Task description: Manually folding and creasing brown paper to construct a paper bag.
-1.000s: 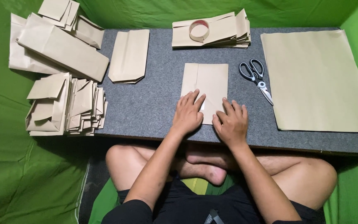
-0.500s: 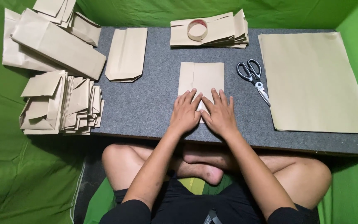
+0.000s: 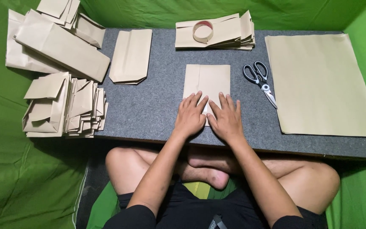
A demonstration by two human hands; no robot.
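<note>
One folded paper bag lies mid-surface, long axis running near to far. The left hand and right hand press flat, fingers spread, on its near end. One pair of scissors lies right

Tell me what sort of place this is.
Likely a home paper-bag workstation on the floor: a grey board ringed by green cloth, folded bags, scissors, both hands pressing a folded sheet.
</note>
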